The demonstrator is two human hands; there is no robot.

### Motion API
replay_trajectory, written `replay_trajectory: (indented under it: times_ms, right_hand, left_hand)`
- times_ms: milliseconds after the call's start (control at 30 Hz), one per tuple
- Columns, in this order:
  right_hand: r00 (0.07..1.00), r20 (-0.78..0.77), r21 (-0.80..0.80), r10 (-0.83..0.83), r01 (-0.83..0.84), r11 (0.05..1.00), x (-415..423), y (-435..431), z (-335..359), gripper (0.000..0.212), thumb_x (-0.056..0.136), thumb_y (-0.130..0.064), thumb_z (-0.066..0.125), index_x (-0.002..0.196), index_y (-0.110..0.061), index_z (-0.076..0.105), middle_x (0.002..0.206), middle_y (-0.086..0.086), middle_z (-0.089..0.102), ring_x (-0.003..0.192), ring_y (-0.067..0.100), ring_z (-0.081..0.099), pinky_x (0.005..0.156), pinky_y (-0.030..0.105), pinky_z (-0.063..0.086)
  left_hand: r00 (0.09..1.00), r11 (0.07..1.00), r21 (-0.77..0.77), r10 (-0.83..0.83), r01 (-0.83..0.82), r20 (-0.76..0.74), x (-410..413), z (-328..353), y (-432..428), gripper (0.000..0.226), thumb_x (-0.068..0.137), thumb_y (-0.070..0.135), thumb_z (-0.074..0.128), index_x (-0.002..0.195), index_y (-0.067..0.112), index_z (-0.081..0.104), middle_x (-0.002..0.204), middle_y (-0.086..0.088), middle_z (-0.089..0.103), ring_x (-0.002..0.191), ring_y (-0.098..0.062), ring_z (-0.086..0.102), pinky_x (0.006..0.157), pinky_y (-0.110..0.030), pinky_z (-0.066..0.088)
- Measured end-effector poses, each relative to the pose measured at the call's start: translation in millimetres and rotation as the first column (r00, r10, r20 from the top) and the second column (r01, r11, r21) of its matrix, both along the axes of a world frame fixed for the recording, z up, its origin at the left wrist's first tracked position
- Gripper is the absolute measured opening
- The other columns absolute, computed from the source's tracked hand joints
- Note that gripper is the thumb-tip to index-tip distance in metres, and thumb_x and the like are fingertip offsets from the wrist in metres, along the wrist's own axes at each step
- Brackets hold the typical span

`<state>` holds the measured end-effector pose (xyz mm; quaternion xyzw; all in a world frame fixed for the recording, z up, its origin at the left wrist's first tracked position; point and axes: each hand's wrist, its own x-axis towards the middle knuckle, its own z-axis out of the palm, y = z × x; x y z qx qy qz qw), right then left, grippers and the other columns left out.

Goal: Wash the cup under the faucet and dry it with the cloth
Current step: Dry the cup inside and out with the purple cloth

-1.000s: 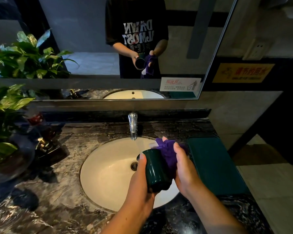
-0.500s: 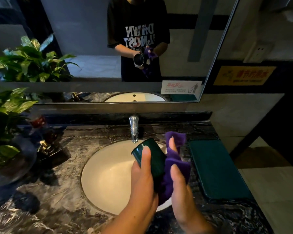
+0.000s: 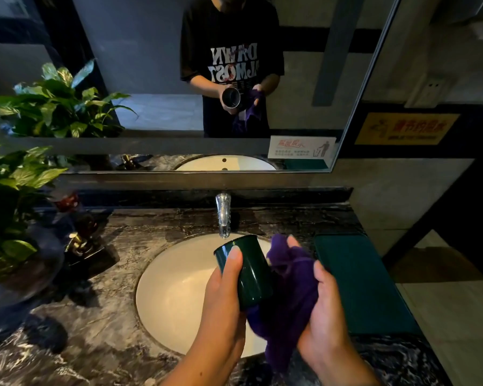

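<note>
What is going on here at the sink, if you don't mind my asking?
A person stands at a washbasin, drying a cup. The left hand grips the dark green cup over the sink, with its mouth tilted away toward the mirror. The right hand holds a purple cloth bunched against the cup's side and base. No water shows running from the faucet, so the washing looks done and the wiping is under way.

Dim washroom, wide-angle view.
The pale sink point(image 3: 179, 296) is brightest; a thin highlight streaks the glossy cup point(image 3: 255, 274), the marble counter point(image 3: 101, 338) glints faintly, corners fall dark, straight lines bow.
</note>
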<state>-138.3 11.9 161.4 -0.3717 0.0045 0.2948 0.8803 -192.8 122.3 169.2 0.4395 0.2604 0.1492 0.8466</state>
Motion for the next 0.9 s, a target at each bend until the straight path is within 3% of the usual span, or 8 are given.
replay_trajectory:
  times_ms: [100,233,333,433,567,633,733,900]
  right_hand:
    - [0.979,0.205,-0.073,0.006,0.009,0.997,-2,1,9,0.078,0.054,-0.069,0.084,0.122,-0.030,0.074,0.128,0.000,0.072,0.120,0.021,0.067,0.091,0.032,0.059]
    - [0.948,0.317,-0.160,0.022,0.031,0.987,1,8,12,0.076,0.078,-0.066,0.069,0.140,-0.023,0.058,0.146,-0.004,0.060,0.137,0.016,0.053,0.115,0.034,0.043]
    - [0.971,0.232,-0.137,0.058,-0.027,0.990,8,9,13,0.047,0.095,-0.043,0.053,0.139,-0.028,0.056,0.135,0.000,0.068,0.127,0.019,0.063,0.105,0.032,0.052]
    - [0.996,0.085,-0.063,0.031,-0.026,0.998,12,10,10,0.045,0.087,-0.038,0.048,0.128,-0.026,0.062,0.116,0.006,0.077,0.102,0.018,0.075,0.085,0.034,0.059]
    - [0.994,-0.111,-0.082,0.006,-0.016,0.997,7,11,-9,0.051,0.078,-0.039,0.073,0.117,-0.006,0.072,0.114,0.018,0.075,0.100,0.026,0.074,0.079,0.034,0.061]
    - [0.983,-0.182,-0.050,0.020,-0.029,0.998,6,9,-17,0.039,0.070,-0.029,0.084,0.101,-0.007,0.079,0.105,0.018,0.076,0.093,0.028,0.076,0.081,0.039,0.057]
    - [0.949,-0.315,0.006,-0.003,0.005,1.000,4,3,-27,0.017,0.079,-0.013,0.057,0.083,-0.005,0.072,0.083,0.019,0.076,0.071,0.031,0.076,0.077,0.043,0.053]
    - [0.922,-0.387,0.108,0.025,0.018,0.994,2,-9,-42,0.033,0.080,-0.020,0.044,0.102,-0.001,0.057,0.124,0.032,0.066,0.104,0.047,0.070,0.090,0.058,0.056]
  left_hand:
    - [0.999,0.999,-0.009,-0.035,0.034,-0.022,0,-3,-4,0.062,0.085,0.056,0.058,0.123,0.008,0.069,0.117,-0.018,0.075,0.114,-0.034,0.069,0.098,-0.048,0.054]
    - [0.997,0.997,-0.006,-0.072,0.072,0.011,4,-2,-12,0.055,0.084,0.051,0.059,0.118,0.009,0.071,0.112,-0.018,0.076,0.108,-0.031,0.072,0.094,-0.045,0.055]
    - [0.998,0.998,-0.011,-0.056,0.057,0.027,7,0,-12,0.053,0.088,0.051,0.060,0.120,0.010,0.070,0.115,-0.018,0.075,0.112,-0.031,0.071,0.092,-0.043,0.053]
    - [0.999,0.999,-0.037,-0.016,0.018,0.050,9,-1,-11,0.053,0.090,0.053,0.061,0.119,0.010,0.072,0.118,-0.020,0.073,0.112,-0.032,0.070,0.092,-0.043,0.054]
    - [0.996,0.990,-0.139,0.035,-0.022,0.087,13,3,-7,0.042,0.087,0.046,0.057,0.096,0.011,0.079,0.104,-0.023,0.073,0.096,-0.031,0.070,0.098,-0.050,0.052]
    - [0.996,0.982,-0.184,0.054,-0.040,0.070,14,1,-5,0.052,0.084,0.050,0.063,0.109,0.005,0.070,0.106,-0.027,0.067,0.098,-0.036,0.065,0.103,-0.057,0.048]
    - [0.997,0.980,-0.187,0.078,-0.073,0.014,14,-7,0,0.081,0.073,0.060,0.075,0.127,0.001,0.058,0.111,-0.030,0.060,0.102,-0.041,0.059,0.104,-0.063,0.045]
    - [0.995,0.963,-0.249,0.094,-0.102,-0.042,1,-25,14,0.064,0.080,0.056,0.063,0.122,0.007,0.063,0.098,-0.021,0.072,0.092,-0.033,0.070,0.083,-0.050,0.060]
